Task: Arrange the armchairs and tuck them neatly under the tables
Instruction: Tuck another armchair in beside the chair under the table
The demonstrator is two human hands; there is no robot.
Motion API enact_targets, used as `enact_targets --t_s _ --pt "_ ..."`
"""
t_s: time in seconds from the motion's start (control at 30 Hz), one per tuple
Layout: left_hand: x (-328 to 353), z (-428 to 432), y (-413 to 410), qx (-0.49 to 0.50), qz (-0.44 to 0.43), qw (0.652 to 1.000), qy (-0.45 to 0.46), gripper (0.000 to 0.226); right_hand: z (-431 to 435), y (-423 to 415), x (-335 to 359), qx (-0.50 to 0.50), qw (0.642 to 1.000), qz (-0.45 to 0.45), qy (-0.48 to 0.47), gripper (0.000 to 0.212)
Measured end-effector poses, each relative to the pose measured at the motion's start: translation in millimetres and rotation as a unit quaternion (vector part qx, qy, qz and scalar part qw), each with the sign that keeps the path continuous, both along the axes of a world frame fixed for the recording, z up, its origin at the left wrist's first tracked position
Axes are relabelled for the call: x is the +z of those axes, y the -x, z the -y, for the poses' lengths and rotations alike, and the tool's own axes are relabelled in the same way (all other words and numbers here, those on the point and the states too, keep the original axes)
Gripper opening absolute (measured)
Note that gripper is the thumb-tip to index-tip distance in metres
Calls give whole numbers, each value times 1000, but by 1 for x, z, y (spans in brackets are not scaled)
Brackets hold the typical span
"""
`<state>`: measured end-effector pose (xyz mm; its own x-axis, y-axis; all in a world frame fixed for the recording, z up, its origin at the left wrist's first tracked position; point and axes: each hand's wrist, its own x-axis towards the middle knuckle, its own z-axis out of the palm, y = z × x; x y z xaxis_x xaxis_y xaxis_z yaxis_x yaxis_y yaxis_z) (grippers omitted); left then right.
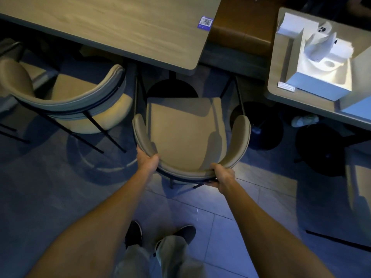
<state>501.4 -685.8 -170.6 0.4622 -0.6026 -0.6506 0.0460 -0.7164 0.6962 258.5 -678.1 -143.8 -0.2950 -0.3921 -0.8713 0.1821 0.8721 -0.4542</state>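
A beige armchair (184, 129) with a curved backrest and thin black legs stands in front of me, its seat front just short of the edge of a light wooden table (112, 27). My left hand (147, 160) grips the backrest on its left side. My right hand (221, 176) grips the backrest on the right, fingers wrapped under the rim. A second beige armchair (68, 101) stands to the left, its seat partly under the same table.
The table's black round base (172, 90) lies ahead of the chair. A brown bench (239, 31) runs behind. To the right stands another table (281, 91) with a white tissue box (319, 63), with black bases (263, 127) beneath. My feet are on the tiled floor (200, 213).
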Motion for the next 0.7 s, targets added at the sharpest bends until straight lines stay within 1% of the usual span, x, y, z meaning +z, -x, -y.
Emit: enact_targets --t_s 0.03,0.13,0.17,0.33,0.5,0.7 --pt "0 2 -8 -6 -4 1000 -2 88 -3 -6 0 -6 1000 2 -3 40" --pt "0 7 -33 -20 -29 999 -15 90 -10 -27 -2 -23 1000 7 -14 58" --pt "-2 10 -42 -29 -29 999 -16 90 -12 -34 -4 -29 999 10 -17 60" --pt "7 20 -76 -73 -32 996 -33 87 -16 -70 -5 -50 999 18 -12 46" --pt "6 31 -98 -85 -38 995 -38 89 -14 -86 -5 -77 997 13 -22 34" --pt "2 28 -111 -91 -39 995 -29 88 -20 -89 -4 -85 995 33 -29 34"
